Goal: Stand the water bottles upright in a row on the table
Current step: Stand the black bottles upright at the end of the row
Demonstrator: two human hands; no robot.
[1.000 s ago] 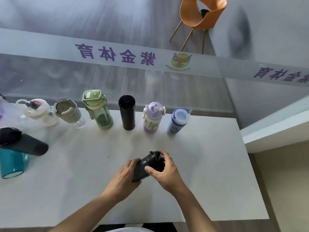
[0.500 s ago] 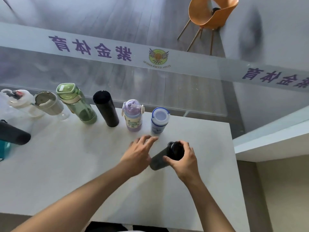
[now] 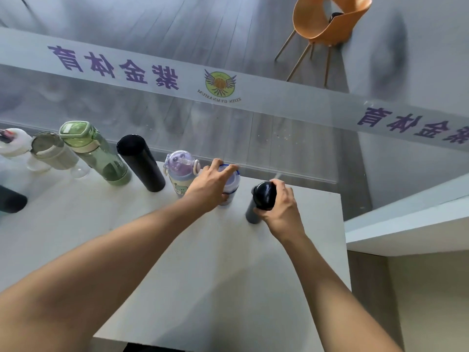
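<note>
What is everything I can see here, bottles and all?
Dark grey bottle: one, black cap, right end of the row, right hand on it.
White bottle: one, blue rim, under the left hand.
Lilac child's bottle: one, left of it.
Black flask: one, upright.
Green bottle: one, clear green.
Grey-lidded bottle: one, further left.
White bottle at the edge: one, cut off by the frame.
Black item: one, left edge, unclear.
Table: one, white.
Chair: one, orange, beyond the glass.
Left hand; right hand.
</note>
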